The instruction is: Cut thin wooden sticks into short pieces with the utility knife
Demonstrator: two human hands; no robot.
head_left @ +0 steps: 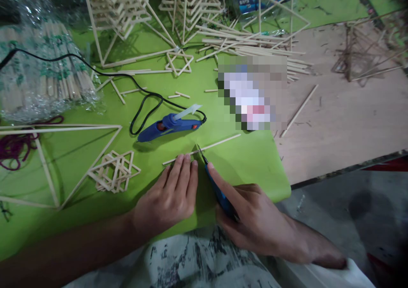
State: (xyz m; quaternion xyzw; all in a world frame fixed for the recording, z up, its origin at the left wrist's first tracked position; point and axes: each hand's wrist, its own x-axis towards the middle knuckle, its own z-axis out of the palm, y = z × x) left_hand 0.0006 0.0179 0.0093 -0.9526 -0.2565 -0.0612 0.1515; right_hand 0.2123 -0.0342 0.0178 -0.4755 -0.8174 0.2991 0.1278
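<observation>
My left hand [168, 196] lies flat on the green sheet [251, 165], fingers stretched out, fingertips pressing a thin wooden stick [219, 142] that lies across the sheet. My right hand [255, 218] grips a blue-handled cutter [218, 190], index finger along its top, and the blade tip meets the stick just right of my left fingertips. A blue glue gun [170, 125] with a black cord lies just beyond the stick.
A small stacked stick lattice [114, 171] and a large stick triangle [63, 160] lie at left. Bagged sticks [41, 75], tall stick frames [127, 16] and loose sticks [248, 41] fill the back. Bare wooden board [344, 109] is at right, with the table edge near my right hand.
</observation>
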